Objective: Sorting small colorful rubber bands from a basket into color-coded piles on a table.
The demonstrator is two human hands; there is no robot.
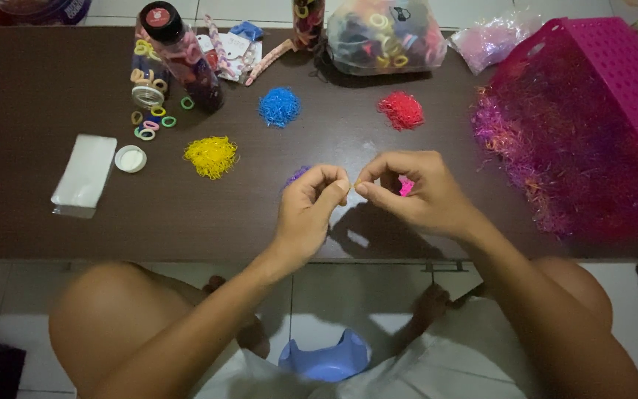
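Observation:
My left hand (310, 210) and my right hand (415, 192) meet above the front middle of a dark brown table (46, 96), fingertips pinched together on something too small to make out. A small purple pile of tiny rubber bands (295, 175) peeks out behind my left hand. A small pink pile (406, 187) shows behind my right hand. Farther back lie a yellow pile (211, 157), a blue pile (280, 106) and a red pile (401, 110).
A magenta plastic basket (614, 81) lies tipped at the right, spilling a big heap of pink-purple bands (548, 148). At the back stand a dark bottle (181, 55), a clear bag of hair ties (385, 35), loose coloured ties (151, 122), a white lid (131, 158) and a plastic packet (84, 174).

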